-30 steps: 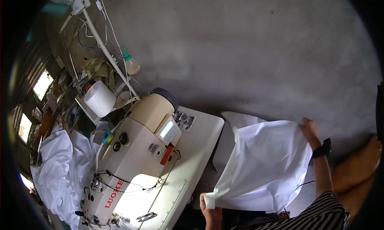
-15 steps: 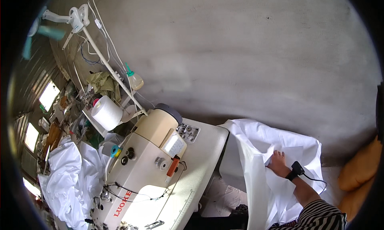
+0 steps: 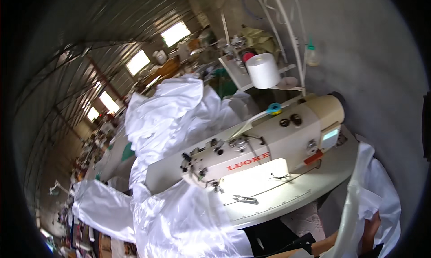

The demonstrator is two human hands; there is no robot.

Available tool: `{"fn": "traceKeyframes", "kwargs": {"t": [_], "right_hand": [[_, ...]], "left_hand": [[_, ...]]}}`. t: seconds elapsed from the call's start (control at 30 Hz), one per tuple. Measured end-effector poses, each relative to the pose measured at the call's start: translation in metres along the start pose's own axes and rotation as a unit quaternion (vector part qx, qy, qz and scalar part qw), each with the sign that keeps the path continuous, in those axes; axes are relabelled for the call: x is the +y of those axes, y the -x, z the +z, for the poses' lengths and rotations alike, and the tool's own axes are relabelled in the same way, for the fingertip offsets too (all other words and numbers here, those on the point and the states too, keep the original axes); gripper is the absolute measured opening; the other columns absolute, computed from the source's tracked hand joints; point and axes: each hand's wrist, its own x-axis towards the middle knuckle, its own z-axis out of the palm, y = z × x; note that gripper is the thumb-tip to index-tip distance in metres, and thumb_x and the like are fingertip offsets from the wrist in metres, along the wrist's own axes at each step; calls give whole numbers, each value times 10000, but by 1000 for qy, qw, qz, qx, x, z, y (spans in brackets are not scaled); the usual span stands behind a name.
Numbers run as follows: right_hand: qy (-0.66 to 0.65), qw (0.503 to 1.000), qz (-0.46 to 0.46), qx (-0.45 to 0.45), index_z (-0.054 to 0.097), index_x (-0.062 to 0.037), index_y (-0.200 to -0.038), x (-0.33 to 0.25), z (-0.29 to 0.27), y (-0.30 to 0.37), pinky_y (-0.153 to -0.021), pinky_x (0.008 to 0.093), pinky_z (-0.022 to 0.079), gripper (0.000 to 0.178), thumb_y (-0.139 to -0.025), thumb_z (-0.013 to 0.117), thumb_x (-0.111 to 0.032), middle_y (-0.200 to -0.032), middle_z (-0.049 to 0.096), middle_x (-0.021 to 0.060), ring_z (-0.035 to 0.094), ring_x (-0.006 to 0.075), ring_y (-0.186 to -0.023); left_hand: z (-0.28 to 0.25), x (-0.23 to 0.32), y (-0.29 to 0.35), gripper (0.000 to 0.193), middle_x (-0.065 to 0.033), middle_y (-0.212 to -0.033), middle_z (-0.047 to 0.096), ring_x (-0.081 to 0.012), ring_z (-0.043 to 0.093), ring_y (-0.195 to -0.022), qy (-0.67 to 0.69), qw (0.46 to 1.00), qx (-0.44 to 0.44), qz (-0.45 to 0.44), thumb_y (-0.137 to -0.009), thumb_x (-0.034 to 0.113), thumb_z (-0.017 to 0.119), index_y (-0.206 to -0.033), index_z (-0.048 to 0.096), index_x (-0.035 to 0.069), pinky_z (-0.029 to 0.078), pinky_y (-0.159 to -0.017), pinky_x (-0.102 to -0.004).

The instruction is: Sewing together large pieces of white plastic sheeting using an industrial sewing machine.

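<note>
At the lower right, white fabric (image 3: 386,213) hangs in folds beside the end of the sewing table. My right hand (image 3: 371,224) is in among these folds, its fingers closed on the fabric and partly covered by it. From below, my left forearm (image 3: 325,245), with a black strap (image 3: 307,242) at the wrist, reaches right to the fabric. The fabric's pale edge hides my left hand, so its fingers do not show. Left of both hands stands a cream sewing machine (image 3: 251,161) with its work light on. Thread snips (image 3: 245,199) lie on its lit bed.
A large heap of white fabric (image 3: 166,110) lies behind the machine, and more drapes over the table's front left (image 3: 179,222). Behind the machine stand a white thread cone (image 3: 263,71) and a bottle with a green nozzle (image 3: 312,55). A grey wall (image 3: 372,78) rises at right.
The view has swung left, so the machine and hanging fabric sit farther right. My left forearm has come into view. My right hand, earlier spread on the fabric, is now within its folds.
</note>
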Motion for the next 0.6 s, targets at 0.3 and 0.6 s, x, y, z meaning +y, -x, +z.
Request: {"fn": "traceKeyframes", "kwargs": {"t": [0.3, 0.6], "right_hand": [[84, 993, 18, -84, 553, -39, -1189, 62, -31, -29, -896, 419, 467, 364, -842, 601, -136, -1105, 631, 139, 609, 312, -1038], [136, 985, 23, -99, 546, -109, -1234, 72, -55, -52, -916, 440, 445, 399, -868, 567, -267, -1181, 608, 82, 574, 290, -1093]], "left_hand": [[-20, 33, 59, 336, -124, -1151, 635, -283, 597, -1066, -20, 994, 76, 78, -911, 227, 618, -1220, 568, 104, 491, -882, -386], [-41, 79, 143, 330, -122, -1135, 637, -282, 604, -1044, -69, 966, 188, 163, -910, 219, 608, -1213, 564, 96, 501, -857, -383]]}}
